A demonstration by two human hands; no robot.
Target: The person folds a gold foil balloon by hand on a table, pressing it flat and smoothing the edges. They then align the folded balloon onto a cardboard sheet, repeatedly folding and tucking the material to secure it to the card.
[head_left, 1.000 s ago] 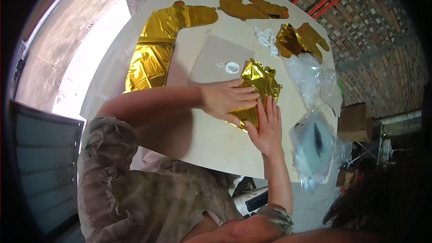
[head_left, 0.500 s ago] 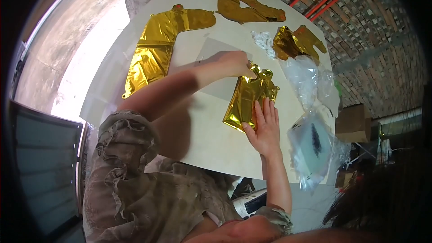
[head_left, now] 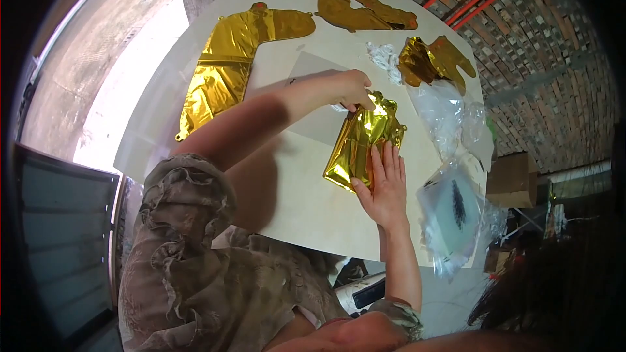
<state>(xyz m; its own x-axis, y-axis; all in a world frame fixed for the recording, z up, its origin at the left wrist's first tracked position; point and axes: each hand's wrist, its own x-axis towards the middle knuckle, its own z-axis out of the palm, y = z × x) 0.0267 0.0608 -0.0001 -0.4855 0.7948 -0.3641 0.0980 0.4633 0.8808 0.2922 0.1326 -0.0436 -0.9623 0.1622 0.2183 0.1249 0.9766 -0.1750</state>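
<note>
Far left on the table (head_left: 306,215) there's a long bent piece of gold foil (head_left: 218,68) lying flat. Next over, a thin sheet (head_left: 316,65) sits partly under the left forearm. The left hand (head_left: 353,87) has its fingers curled down on the top edge of a folded gold packet (head_left: 349,146); can't tell if they're actually pinching it. That packet's lying near the middle of the table, kinda crinkly on top. Up past it is another foil shape (head_left: 334,0). The right hand (head_left: 386,197) is flat on the packet's lower right, thumb spread away from the fingers. Further right: white tangled stuff (head_left: 385,58), crumpled foil (head_left: 417,62) and clear plastic (head_left: 447,114).
</note>
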